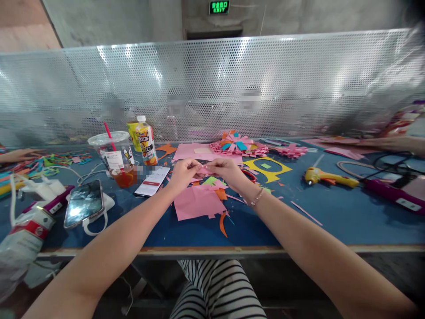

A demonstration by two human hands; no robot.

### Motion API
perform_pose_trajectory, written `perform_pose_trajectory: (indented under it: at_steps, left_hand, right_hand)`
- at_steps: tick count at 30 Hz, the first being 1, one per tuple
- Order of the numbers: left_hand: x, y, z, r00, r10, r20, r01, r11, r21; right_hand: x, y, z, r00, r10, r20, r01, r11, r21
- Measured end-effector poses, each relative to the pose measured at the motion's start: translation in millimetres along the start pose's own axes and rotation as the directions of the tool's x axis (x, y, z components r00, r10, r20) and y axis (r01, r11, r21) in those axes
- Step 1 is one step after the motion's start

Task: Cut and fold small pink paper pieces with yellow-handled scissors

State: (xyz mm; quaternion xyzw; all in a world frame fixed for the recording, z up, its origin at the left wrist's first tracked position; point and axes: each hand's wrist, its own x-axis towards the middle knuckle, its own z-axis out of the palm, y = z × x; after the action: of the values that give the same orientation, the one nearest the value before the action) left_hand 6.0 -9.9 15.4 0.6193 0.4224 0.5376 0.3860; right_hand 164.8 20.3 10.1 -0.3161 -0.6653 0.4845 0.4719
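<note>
My left hand [186, 172] and my right hand [226, 170] meet over the middle of the blue table. Between their fingertips both pinch a small piece of pink paper [203, 169], mostly covered by the fingers. Beneath them lies a larger pink paper sheet [195, 204], with green and orange scraps at its upper edge. An orange curved strip [223, 225] rests by its lower right corner. Beyond my hands are another pink sheet [186, 151] and fringed pink paper flowers [234, 144]. Red-handled scissors [249, 176] lie partly hidden behind my right hand.
On the left stand a plastic cup [114, 155] with a red straw and a bottle [146, 144], near two phones [153, 181]. A yellow glue gun [328, 177] and a purple power strip [398, 192] lie right. A perforated metal screen [212, 88] borders the table. Other people's hands [20, 156] show at both sides.
</note>
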Motion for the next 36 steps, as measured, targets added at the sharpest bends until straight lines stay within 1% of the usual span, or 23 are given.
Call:
perform_pose_trajectory:
  at_steps: [2,5,11,16,19,23,27,32,36]
  left_hand:
    - [1.9,-3.2,-0.3,1.000,-0.014,0.002,0.015,1.000,-0.023]
    - [3.8,-6.6,-0.7,0.998,-0.059,0.009,0.060,0.997,-0.049]
    - [4.1,-6.1,-0.4,0.987,-0.144,0.071,0.152,0.981,-0.122]
    - [3.6,-7.4,1.2,0.985,-0.166,0.055,0.174,0.958,-0.229]
    - [3.9,-8.6,1.7,0.985,-0.167,0.047,0.173,0.952,-0.253]
    - [2.8,-7.4,2.1,0.986,-0.159,0.044,0.165,0.945,-0.283]
    - [-0.4,-4.9,3.0,0.988,-0.146,0.059,0.157,0.939,-0.305]
    - [-1.4,-5.6,4.2,0.987,-0.152,0.053,0.161,0.939,-0.305]
    - [-0.5,-5.6,3.7,0.985,-0.155,0.071,0.170,0.935,-0.312]
  right_hand:
    - [0.9,1.1,-1.2,0.999,0.050,0.004,-0.050,0.998,0.041]
    - [0.7,0.8,-2.4,0.995,0.099,-0.006,-0.098,0.994,0.053]
    - [1.0,2.7,-3.7,0.990,0.135,-0.039,-0.133,0.990,0.051]
    - [2.9,5.6,-3.9,0.990,0.124,-0.067,-0.121,0.991,0.053]
    - [2.7,5.3,-3.2,0.991,0.107,-0.079,-0.103,0.994,0.047]
    - [1.8,4.4,-2.5,0.992,0.058,-0.111,-0.062,0.998,-0.029]
    - [1.8,4.2,-2.1,0.996,0.012,-0.090,-0.019,0.997,-0.075]
    - [2.5,4.7,-1.6,0.996,-0.009,-0.087,0.001,0.996,-0.087]
    - [2.8,5.2,-1.3,0.997,-0.024,-0.075,0.018,0.996,-0.090]
